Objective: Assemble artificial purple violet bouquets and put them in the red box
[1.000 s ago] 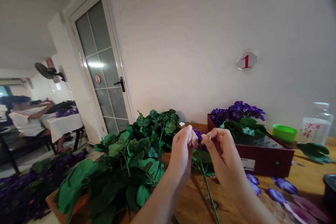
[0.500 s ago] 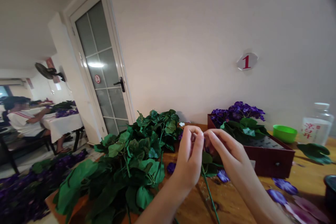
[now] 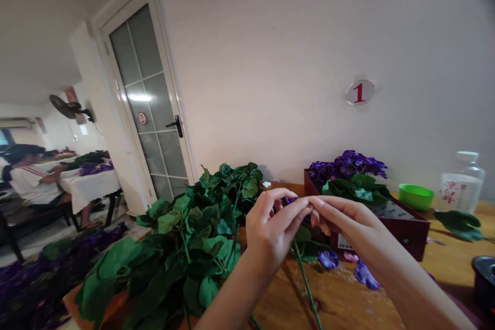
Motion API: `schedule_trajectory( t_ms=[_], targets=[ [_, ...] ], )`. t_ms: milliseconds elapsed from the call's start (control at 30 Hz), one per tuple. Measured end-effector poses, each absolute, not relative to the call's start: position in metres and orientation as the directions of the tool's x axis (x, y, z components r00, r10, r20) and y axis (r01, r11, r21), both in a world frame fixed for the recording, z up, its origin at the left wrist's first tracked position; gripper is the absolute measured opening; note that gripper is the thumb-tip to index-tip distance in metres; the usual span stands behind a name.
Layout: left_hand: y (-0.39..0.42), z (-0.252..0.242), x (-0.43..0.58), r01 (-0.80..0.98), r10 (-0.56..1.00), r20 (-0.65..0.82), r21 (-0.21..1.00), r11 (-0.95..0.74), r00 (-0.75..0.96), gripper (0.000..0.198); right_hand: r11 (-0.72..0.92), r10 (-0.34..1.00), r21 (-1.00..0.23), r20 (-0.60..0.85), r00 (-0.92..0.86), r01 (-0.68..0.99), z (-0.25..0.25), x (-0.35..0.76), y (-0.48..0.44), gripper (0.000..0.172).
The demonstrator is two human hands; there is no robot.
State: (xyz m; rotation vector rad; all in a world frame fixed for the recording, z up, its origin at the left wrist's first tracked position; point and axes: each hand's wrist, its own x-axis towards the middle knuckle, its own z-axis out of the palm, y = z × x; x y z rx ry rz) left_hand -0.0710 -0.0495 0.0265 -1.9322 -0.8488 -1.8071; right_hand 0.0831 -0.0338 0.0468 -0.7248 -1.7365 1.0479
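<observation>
Above the table, my left hand (image 3: 273,229) is closed around a purple artificial flower (image 3: 288,201), whose petals show between thumb and index finger. My right hand (image 3: 346,219) meets it fingertip to fingertip, its fingers pinched together; what lies in that pinch is hidden. Beneath both hands a green artificial stem (image 3: 304,270) with a leaf (image 3: 303,234) slants down towards me. Loose purple petals (image 3: 328,259) lie on the wood by the right wrist, along with a small pink one (image 3: 351,257).
Green artificial leaves (image 3: 185,237) heap up on the left of the wooden table (image 3: 297,304). A dark red box (image 3: 406,234) bears purple flowers (image 3: 348,165) and leaves. Farther right are a green bowl (image 3: 415,196), a bottle (image 3: 462,183) and a dark round container (image 3: 483,278). Another person (image 3: 34,180) sits far left.
My right hand has turned flatter, its fingers now reaching left against my left thumb. My left hand has tilted and shifted slightly left. More purple petals show between its fingers.
</observation>
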Motion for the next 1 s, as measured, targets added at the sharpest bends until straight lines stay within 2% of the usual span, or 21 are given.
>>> schedule_trajectory(
  t_ms=[67, 333, 533, 700, 867, 1000],
  targets=[
    [-0.046, 0.025, -0.073, 0.675, 0.104, 0.991, 0.023, -0.738, 0.079, 0.030, 0.442, 0.824, -0.896, 0.387, -0.414, 0.041, 0.048, 0.083, -0.034, 0.040],
    [-0.046, 0.029, -0.076, 0.726, 0.132, 0.956, -0.104, -0.680, 0.261, 0.028, 0.497, 0.814, -0.866, 0.444, -0.375, 0.056, 0.047, 0.083, -0.033, 0.039],
    [-0.046, 0.028, -0.076, 0.809, 0.155, 0.917, -0.233, -0.540, 0.368, 0.029, 0.481, 0.836, -0.872, 0.423, -0.349, 0.096, 0.043, 0.084, -0.027, 0.038],
    [-0.042, 0.026, -0.075, 0.825, 0.195, 0.922, -0.187, -0.533, 0.335, 0.026, 0.492, 0.843, -0.860, 0.432, -0.322, 0.134, 0.041, 0.084, -0.025, 0.034],
    [-0.043, 0.028, -0.074, 0.798, 0.213, 0.941, -0.087, -0.597, 0.262, 0.021, 0.508, 0.829, -0.858, 0.463, -0.313, 0.077, 0.038, 0.081, -0.024, 0.035],
    [-0.046, 0.029, -0.075, 0.788, 0.205, 0.947, -0.074, -0.611, 0.247, 0.022, 0.503, 0.830, -0.863, 0.466, -0.306, 0.050, 0.037, 0.079, -0.023, 0.035]
  ],
)
